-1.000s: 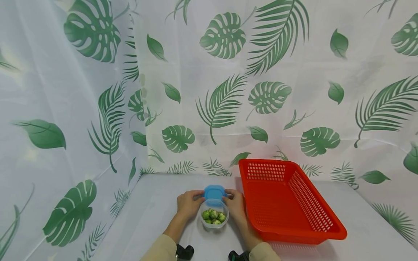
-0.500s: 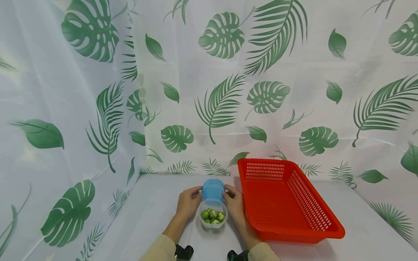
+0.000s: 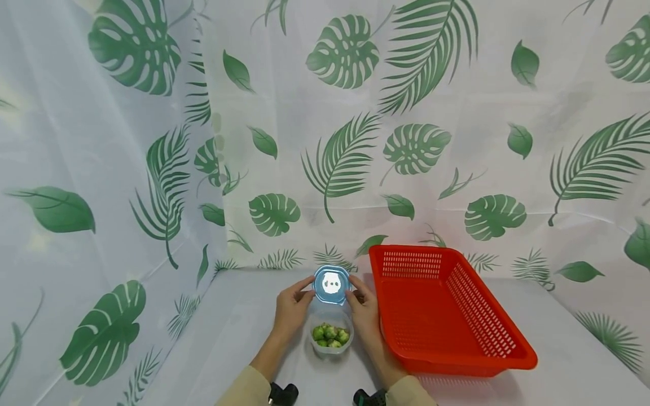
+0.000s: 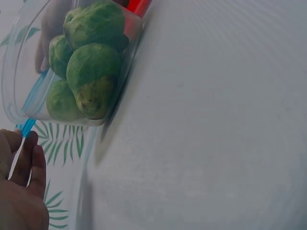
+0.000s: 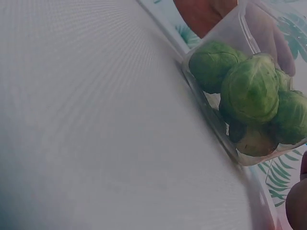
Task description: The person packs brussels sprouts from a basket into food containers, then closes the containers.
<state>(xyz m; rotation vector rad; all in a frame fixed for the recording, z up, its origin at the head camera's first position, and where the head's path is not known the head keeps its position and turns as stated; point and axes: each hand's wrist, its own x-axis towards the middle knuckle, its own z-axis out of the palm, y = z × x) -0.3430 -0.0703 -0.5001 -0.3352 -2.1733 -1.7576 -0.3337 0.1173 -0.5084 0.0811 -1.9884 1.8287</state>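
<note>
A blue translucent lid (image 3: 332, 285), with a bright glare on it, is held just beyond a clear plastic container (image 3: 331, 352). Several Brussels sprouts (image 3: 330, 334) fill the container, which stands on the white table. My left hand (image 3: 291, 307) pinches the lid's left edge; in the left wrist view its fingers (image 4: 36, 165) meet the blue rim. On the other side, my right hand (image 3: 365, 310) pinches the right edge. The right wrist view shows the sprouts (image 5: 252, 88) through the container wall and only part of my right hand (image 5: 297, 203).
A large red plastic basket (image 3: 437, 316) with perforated sides stands close to my right hand. Leaf-patterned white sheeting (image 3: 350, 186) hangs behind and to the left of the white table (image 3: 233, 316).
Both hands have moved the lid away from me and up off the container's far rim, tilting it so it now catches the light. The container and basket stay put.
</note>
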